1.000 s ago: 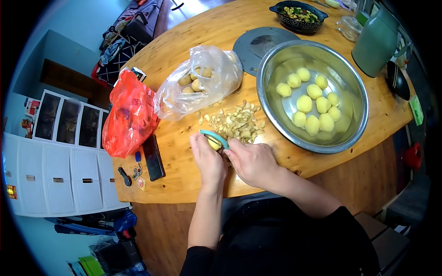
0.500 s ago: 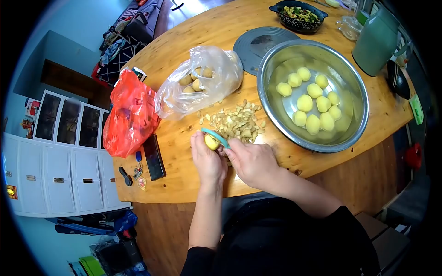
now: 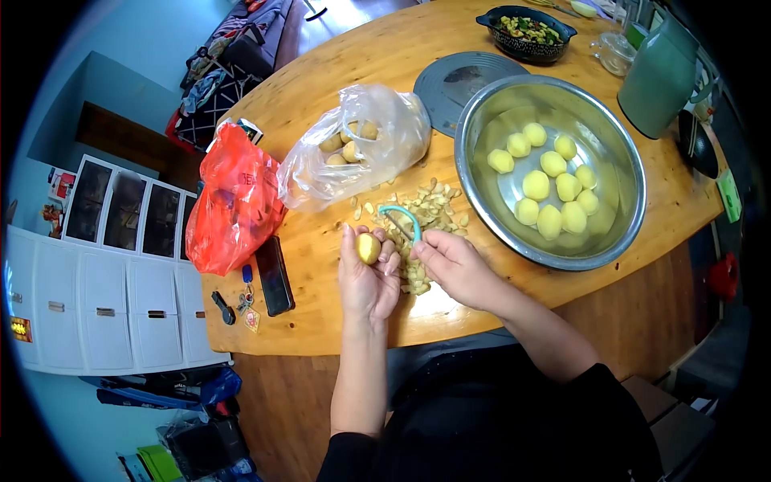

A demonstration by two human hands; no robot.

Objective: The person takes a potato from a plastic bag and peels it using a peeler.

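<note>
My left hand is closed around a partly peeled potato, its yellow flesh showing on top. Gripped in my right hand is a teal peeler, its head raised just right of the potato and apart from it. Beneath and behind both hands lies a heap of potato peelings on the wooden table. To the right, a large steel basin holds several peeled potatoes in water. A clear plastic bag with several unpeeled potatoes lies beyond my left hand.
On the left are a red plastic bag, a black phone and keys. A round grey mat lies partly behind the basin. Farther back stand a dark dish of food and a green pitcher.
The peeler has lifted off the potato and moved right with my right hand. My left hand has turned, its fingers now showing around the potato.
</note>
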